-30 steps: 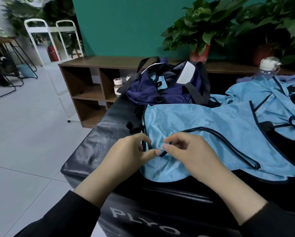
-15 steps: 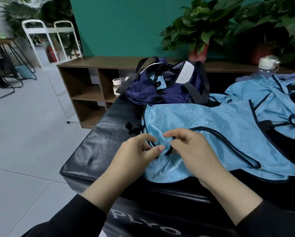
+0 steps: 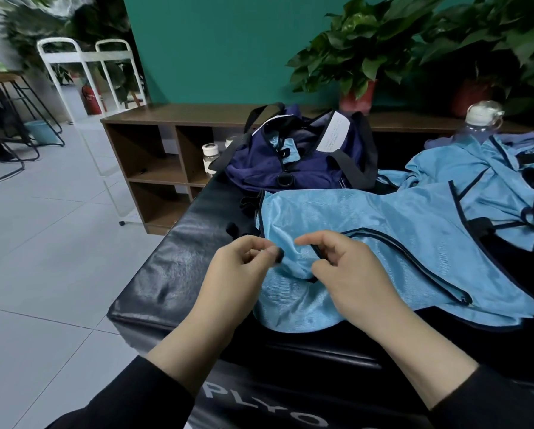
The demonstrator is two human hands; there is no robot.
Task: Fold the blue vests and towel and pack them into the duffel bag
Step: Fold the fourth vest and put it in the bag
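Now | left hand [image 3: 244,267] fingers pinching vest [image 3: 383,243] trim | right hand [image 3: 346,267] fingers likewise

Black long sleeves [image 3: 129,397] cover both forearms, leaving the wrists bare.

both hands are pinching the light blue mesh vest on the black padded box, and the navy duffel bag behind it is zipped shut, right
Not quite. The head view shows the navy duffel bag open at the top. The left hand and right hand do pinch the light blue mesh vest on the black padded box.
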